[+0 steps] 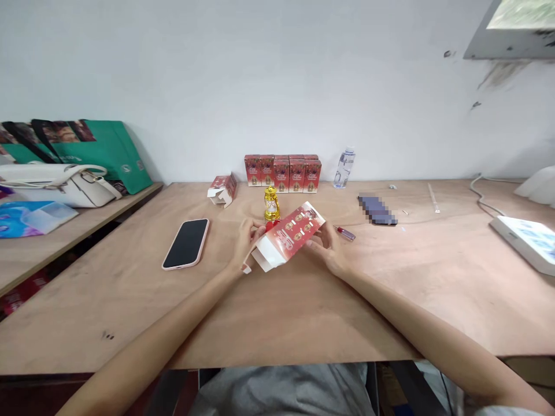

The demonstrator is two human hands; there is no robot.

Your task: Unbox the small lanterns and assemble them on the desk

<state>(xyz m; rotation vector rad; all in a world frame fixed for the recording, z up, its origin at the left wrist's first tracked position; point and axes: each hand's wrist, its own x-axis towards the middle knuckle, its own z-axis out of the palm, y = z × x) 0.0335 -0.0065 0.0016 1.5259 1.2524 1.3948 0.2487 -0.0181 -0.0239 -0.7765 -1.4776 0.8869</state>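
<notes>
A red printed cardboard box [295, 232] is tilted between my hands above the table, its white end flaps open toward me on the left. My right hand [330, 249] grips its far right end, thumb on the near side. At the open end, my left hand [245, 241] is closed by the flaps, its fingertips partly hidden behind the box. Just beyond the box stands a small gold lantern [271, 205] with a clear middle. Something red shows at the lantern's foot, partly covered by the box and my fingers.
Several closed red boxes [289, 174] stand along the wall, with an opened box [222, 189] to their left. A water bottle [344, 167], screwdriver [346, 233], pixelated dark object [377, 210] and white device [526, 242] lie rightward. A phone [186, 244] and white handbag [65, 184] are leftward.
</notes>
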